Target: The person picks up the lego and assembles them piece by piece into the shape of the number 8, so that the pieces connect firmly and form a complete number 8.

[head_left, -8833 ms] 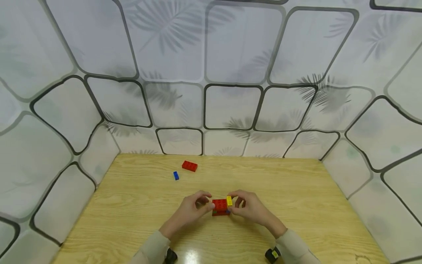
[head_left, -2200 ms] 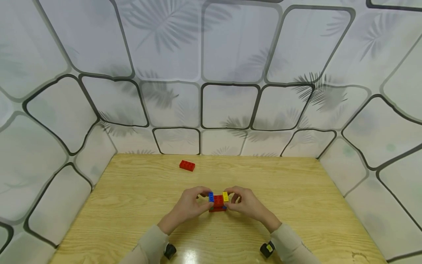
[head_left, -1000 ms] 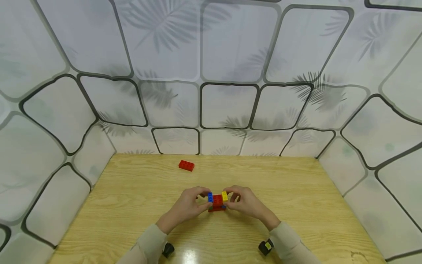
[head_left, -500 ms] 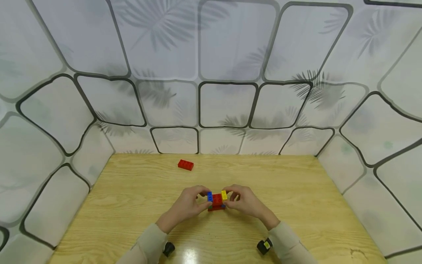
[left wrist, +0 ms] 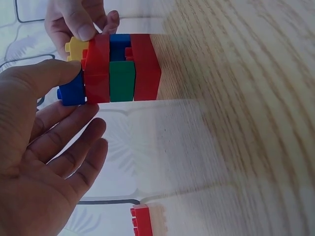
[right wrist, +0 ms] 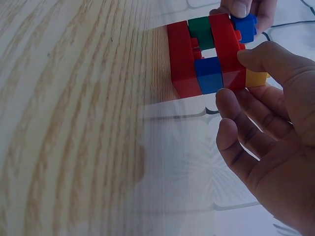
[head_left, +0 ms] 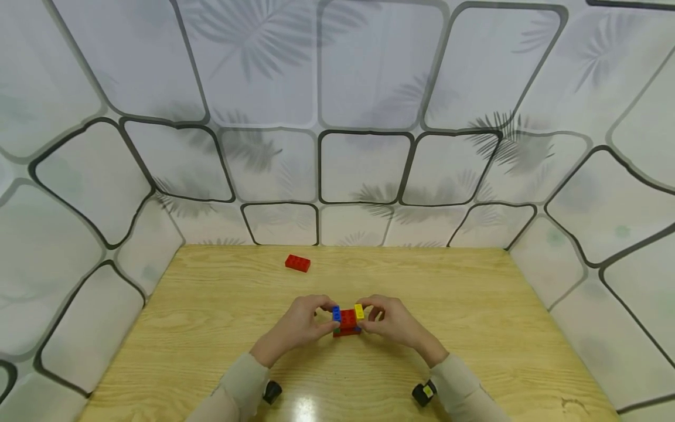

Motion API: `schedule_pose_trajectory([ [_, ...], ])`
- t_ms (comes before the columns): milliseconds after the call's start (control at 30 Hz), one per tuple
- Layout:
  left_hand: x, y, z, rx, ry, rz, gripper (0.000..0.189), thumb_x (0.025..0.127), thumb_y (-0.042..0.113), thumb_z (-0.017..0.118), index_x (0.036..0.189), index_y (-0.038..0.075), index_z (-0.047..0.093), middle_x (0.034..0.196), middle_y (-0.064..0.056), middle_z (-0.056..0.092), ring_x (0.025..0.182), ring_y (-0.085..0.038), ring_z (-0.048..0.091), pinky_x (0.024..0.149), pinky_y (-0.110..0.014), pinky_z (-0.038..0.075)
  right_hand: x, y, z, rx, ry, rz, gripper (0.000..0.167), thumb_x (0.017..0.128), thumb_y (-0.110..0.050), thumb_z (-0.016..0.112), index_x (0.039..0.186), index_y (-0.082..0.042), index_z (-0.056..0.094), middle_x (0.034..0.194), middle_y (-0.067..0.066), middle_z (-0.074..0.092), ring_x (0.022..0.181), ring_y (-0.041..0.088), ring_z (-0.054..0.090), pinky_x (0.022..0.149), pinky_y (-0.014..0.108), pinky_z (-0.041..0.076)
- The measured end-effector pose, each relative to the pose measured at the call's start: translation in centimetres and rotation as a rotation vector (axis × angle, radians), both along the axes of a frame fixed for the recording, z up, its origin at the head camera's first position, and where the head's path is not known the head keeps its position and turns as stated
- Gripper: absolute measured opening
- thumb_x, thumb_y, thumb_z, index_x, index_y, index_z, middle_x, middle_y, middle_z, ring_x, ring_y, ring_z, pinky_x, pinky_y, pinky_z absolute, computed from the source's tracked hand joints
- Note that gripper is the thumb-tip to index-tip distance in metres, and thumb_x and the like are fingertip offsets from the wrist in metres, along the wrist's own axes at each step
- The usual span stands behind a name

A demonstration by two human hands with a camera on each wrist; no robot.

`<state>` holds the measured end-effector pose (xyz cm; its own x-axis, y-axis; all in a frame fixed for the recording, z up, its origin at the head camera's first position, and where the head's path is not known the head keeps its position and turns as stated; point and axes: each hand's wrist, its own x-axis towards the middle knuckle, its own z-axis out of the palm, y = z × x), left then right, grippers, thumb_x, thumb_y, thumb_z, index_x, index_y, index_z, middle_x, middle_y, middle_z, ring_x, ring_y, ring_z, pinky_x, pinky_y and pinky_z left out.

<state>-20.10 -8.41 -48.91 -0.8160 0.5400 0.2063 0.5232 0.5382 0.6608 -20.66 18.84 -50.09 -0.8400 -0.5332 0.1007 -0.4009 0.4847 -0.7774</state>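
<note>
A stack of toy building bricks stands on the table between both hands. Its bottom is a red brick (right wrist: 183,59); above it sit a green brick (left wrist: 122,81) at the left end and a blue brick (right wrist: 209,76) at the right, a gap between them. Another red brick (head_left: 348,318) bridges these two. On top, a small blue brick (head_left: 336,313) sits at the left end and a small yellow brick (head_left: 359,312) at the right. My left hand (head_left: 297,325) pinches the top blue brick between thumb and fingers. The yellow one is pinched by my right hand (head_left: 398,323).
Farther back and to the left, a loose red brick (head_left: 297,263) lies on the wooden table (head_left: 211,305). A patterned wall (head_left: 364,170) encloses the back and sides. Dark wrist cameras hang under both sleeves.
The small blue brick, at first lying near the loose red brick, is now on the stack's left end in my left hand. Over the last second both hands hold almost still.
</note>
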Motion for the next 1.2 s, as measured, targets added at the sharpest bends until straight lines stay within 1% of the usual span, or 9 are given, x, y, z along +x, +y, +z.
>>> schedule_pose_trajectory([
  [100, -0.09, -0.04, 0.11, -0.007, -0.014, -0.004, 0.025, 0.095, 0.023, 0.081, 0.115, 0.01, 0.074, 0.109, -0.005, 0.077, 0.102, -0.027, 0.073, 0.083, -0.04, 0.06, 0.06, -0.04, 0.04, 0.0, -0.002, -0.001, 0.043, 0.097, -0.021, 0.078, 0.135, -0.004, 0.068, 0.117, 0.01, 0.074, 0.085, 0.006, 0.065, 0.067, 0.025, 0.055],
  [233, -0.13, -0.05, 0.26, -0.018, -0.015, -0.009, 0.025, 0.094, 0.022, 0.081, 0.115, 0.009, 0.074, 0.109, -0.006, 0.078, 0.102, -0.027, 0.074, 0.083, -0.038, 0.059, 0.05, -0.04, -0.02, 0.004, -0.001, 0.003, 0.044, 0.097, -0.021, 0.078, 0.135, -0.002, 0.067, 0.117, 0.011, 0.073, 0.085, 0.006, 0.065, 0.065, 0.025, 0.055],
  [367, -0.06, 0.0, 0.36, -0.021, -0.019, -0.014, 0.025, 0.095, 0.021, 0.081, 0.115, 0.009, 0.074, 0.11, -0.007, 0.077, 0.103, -0.027, 0.074, 0.084, -0.039, 0.06, 0.01, 0.02, 0.02, 0.017, -0.005, 0.002, 0.045, 0.097, -0.021, 0.077, 0.136, -0.001, 0.067, 0.117, 0.012, 0.073, 0.083, 0.006, 0.064, 0.061, 0.025, 0.055],
  [467, -0.02, 0.03, 0.35, -0.016, -0.022, -0.016, 0.024, 0.095, 0.021, 0.081, 0.115, 0.009, 0.074, 0.11, -0.007, 0.077, 0.103, -0.028, 0.074, 0.085, -0.041, 0.06, 0.0, 0.05, 0.08, 0.024, -0.007, 0.004, 0.046, 0.097, -0.022, 0.077, 0.137, 0.0, 0.066, 0.12, 0.013, 0.072, 0.082, 0.006, 0.064, 0.06, 0.025, 0.054],
  [600, -0.06, -0.06, 0.3, -0.017, -0.024, -0.016, 0.025, 0.094, 0.022, 0.081, 0.114, 0.009, 0.075, 0.11, -0.007, 0.078, 0.103, -0.028, 0.074, 0.085, -0.042, 0.06, -0.01, 0.02, 0.07, 0.026, -0.002, 0.01, 0.045, 0.097, -0.022, 0.077, 0.136, -0.001, 0.067, 0.122, 0.014, 0.072, 0.083, 0.006, 0.065, 0.061, 0.025, 0.055],
  [700, -0.12, -0.14, 0.19, -0.015, -0.029, -0.017, 0.025, 0.094, 0.022, 0.082, 0.114, 0.009, 0.075, 0.11, -0.007, 0.078, 0.103, -0.028, 0.074, 0.085, -0.042, 0.06, 0.03, 0.0, 0.07, 0.023, 0.003, 0.012, 0.045, 0.097, -0.022, 0.077, 0.135, -0.001, 0.067, 0.121, 0.013, 0.073, 0.082, 0.005, 0.065, 0.061, 0.025, 0.055],
  [933, -0.32, -0.15, -0.25, 0.018, -0.037, -0.033, 0.026, 0.095, 0.022, 0.08, 0.116, 0.008, 0.074, 0.11, -0.009, 0.077, 0.103, -0.031, 0.073, 0.085, -0.049, 0.061, 0.04, 0.19, 0.02, 0.022, 0.017, 0.007, 0.045, 0.097, -0.021, 0.077, 0.135, -0.001, 0.067, 0.117, 0.013, 0.073, 0.08, 0.005, 0.064, 0.061, 0.024, 0.054],
  [1200, -0.4, -0.29, -0.31, 0.019, -0.041, -0.037, 0.025, 0.094, 0.023, 0.081, 0.114, 0.009, 0.074, 0.11, -0.009, 0.077, 0.103, -0.03, 0.073, 0.084, -0.049, 0.061, -0.09, 0.15, -0.17, 0.018, 0.014, 0.012, 0.045, 0.097, -0.023, 0.077, 0.136, -0.002, 0.067, 0.117, 0.012, 0.073, 0.081, 0.004, 0.064, 0.062, 0.025, 0.054],
])
